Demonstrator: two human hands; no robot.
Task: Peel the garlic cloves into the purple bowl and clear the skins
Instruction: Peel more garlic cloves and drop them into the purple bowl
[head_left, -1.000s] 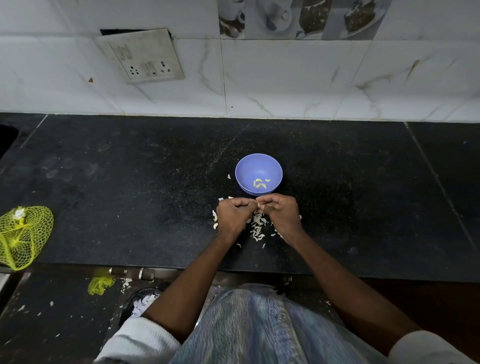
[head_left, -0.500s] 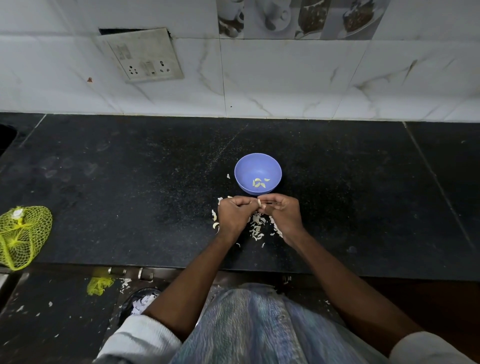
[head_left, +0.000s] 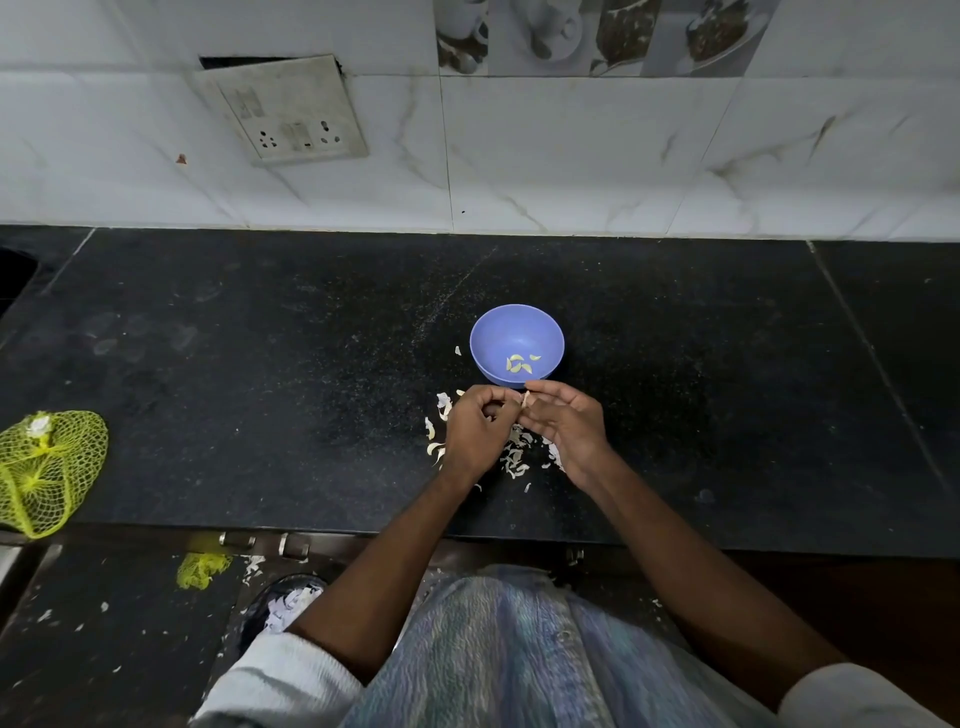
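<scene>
Purple bowl (head_left: 517, 345) sits mid-frame on the black counter (head_left: 260, 364), a few peeled cloves (head_left: 521, 364) inside. Just below it, both hands work one garlic clove (head_left: 525, 399): the left hand (head_left: 477, 431) pinches it, and the right hand (head_left: 563, 423) picks at its skin. They stay close to the bowl, likely so the clove can drop straight in. Skins (head_left: 514, 454) lie under the hands. No writing can be read.

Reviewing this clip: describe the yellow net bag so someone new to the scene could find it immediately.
Start at the black countertop below the white tiled wall. Follow its near edge to the far left: the yellow net bag lies there, crumpled, well apart from the purple bowl. It is the counter's only bright yellow mesh item.
</scene>
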